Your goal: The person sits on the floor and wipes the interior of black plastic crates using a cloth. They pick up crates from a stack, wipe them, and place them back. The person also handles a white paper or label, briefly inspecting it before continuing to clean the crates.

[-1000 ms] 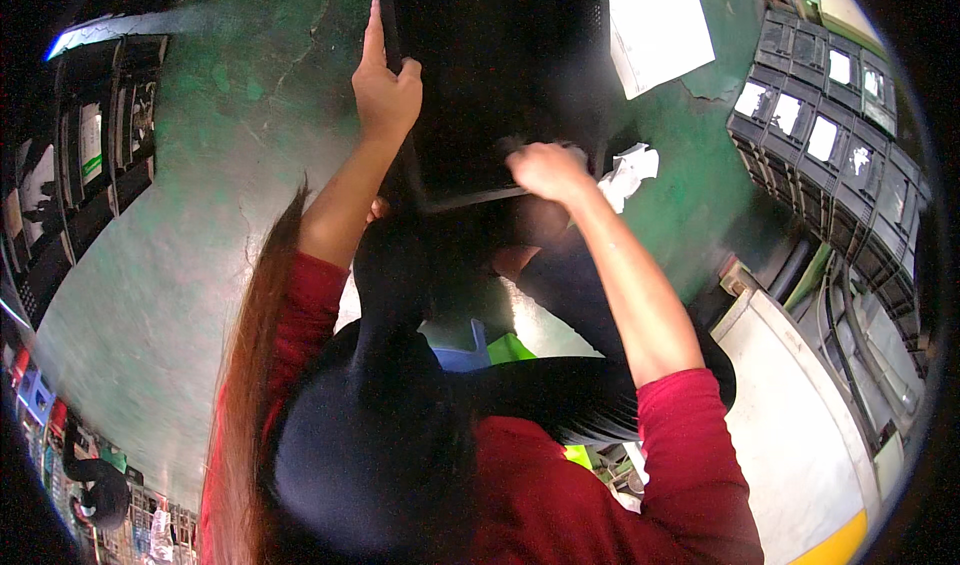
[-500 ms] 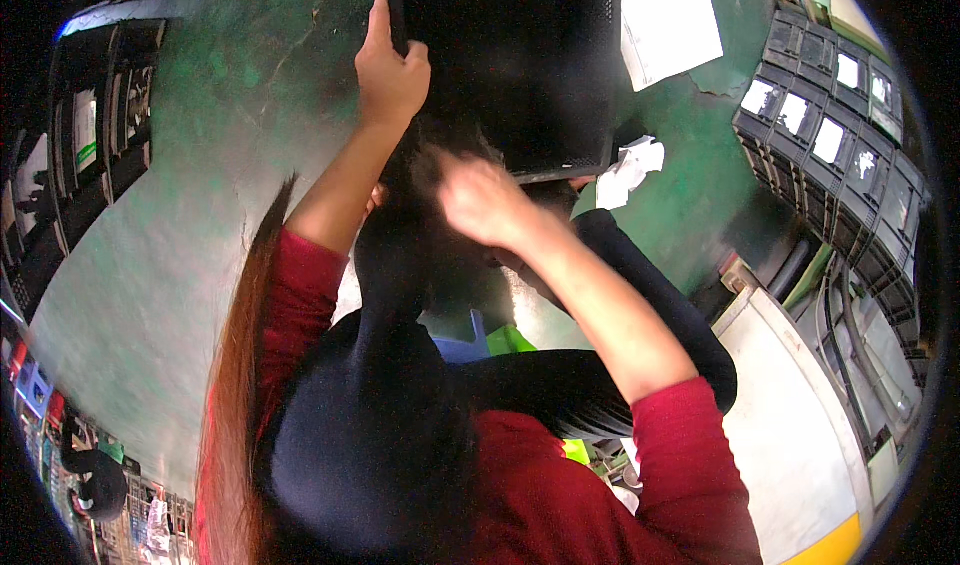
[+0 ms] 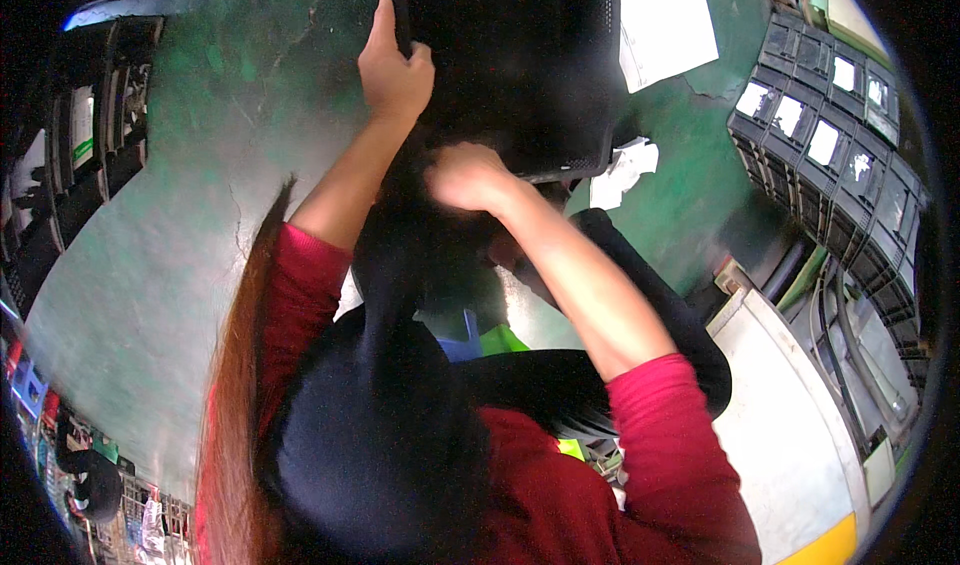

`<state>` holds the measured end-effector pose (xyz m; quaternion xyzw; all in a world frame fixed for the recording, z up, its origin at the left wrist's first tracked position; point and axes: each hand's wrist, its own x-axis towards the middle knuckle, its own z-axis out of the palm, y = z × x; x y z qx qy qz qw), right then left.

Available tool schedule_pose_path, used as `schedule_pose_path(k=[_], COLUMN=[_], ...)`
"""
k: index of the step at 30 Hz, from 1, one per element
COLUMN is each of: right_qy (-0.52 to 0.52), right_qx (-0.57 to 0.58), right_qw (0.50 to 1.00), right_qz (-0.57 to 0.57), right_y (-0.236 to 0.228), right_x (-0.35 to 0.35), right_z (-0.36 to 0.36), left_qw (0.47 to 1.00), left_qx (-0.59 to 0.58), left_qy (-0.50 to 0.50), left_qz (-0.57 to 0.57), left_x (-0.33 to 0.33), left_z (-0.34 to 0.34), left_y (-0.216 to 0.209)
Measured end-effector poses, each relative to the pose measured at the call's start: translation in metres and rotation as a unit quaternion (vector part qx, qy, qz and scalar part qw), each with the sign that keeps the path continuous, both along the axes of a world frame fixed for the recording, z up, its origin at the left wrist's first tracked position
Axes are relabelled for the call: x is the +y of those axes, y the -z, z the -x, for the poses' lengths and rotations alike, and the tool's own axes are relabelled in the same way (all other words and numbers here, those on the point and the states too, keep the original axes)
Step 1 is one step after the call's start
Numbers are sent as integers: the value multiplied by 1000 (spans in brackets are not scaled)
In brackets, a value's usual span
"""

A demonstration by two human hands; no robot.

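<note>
A large black plastic crate (image 3: pixel 510 65), its dark surface showing little detail, stands at the top centre with small perforations along its right edge. My left hand (image 3: pixel 395 77) grips the crate's left rim, its index finger stretched up along it and the thumb toward the inside. Below, at the crate's near edge, my right hand (image 3: pixel 470 177) is closed with the fingers curled in. Its fingertips are smeared and lie against dark material, so whatever they hold is hidden. My dark-trousered legs (image 3: pixel 540 380) are folded beneath my arms.
White paper sheets (image 3: pixel 668 27) and a crumpled paper (image 3: pixel 626 172) lie on the green floor (image 3: pixel 215 155) beside the crate. Stacked grey bins (image 3: pixel 825 140) stand at right, dark shelving (image 3: pixel 80 145) at left. A white panel (image 3: pixel 790 405) sits near my right elbow.
My right hand has shifted slightly up and left along the crate's near edge, with its forearm following. My left hand keeps its hold on the rim.
</note>
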<state>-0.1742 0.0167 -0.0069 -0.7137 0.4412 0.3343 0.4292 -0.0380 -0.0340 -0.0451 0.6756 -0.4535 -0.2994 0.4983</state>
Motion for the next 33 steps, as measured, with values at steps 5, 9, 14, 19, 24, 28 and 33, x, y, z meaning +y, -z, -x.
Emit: schedule_pose_path(k=[5, 9, 14, 19, 24, 28, 33], right_qy=[36, 6, 203, 342, 235, 37, 94], right_qx=[-76, 34, -4, -245, -157, -59, 197], right_qw=[996, 997, 971, 907, 959, 997, 971], right_qz=[-6, 73, 123, 21, 27, 30, 102], right_y=[8, -1, -8, 10, 24, -5, -30], right_x=[-5, -26, -22, -14, 12, -6, -49], right_z=[35, 101, 34, -63, -89, -31, 83], left_qw=[998, 997, 974, 883, 965, 958, 988], left_qx=[58, 58, -150, -459, -47, -34, -4], left_qy=[28, 41, 169, -63, -36, 29, 18], left_qz=[22, -25, 3, 71, -255, -283, -151], left_x=[2, -1, -89, -61, 47, 47, 42], left_z=[-8, -9, -29, -83, -59, -52, -48], left_y=[4, -4, -37, -62, -31, -23, -33])
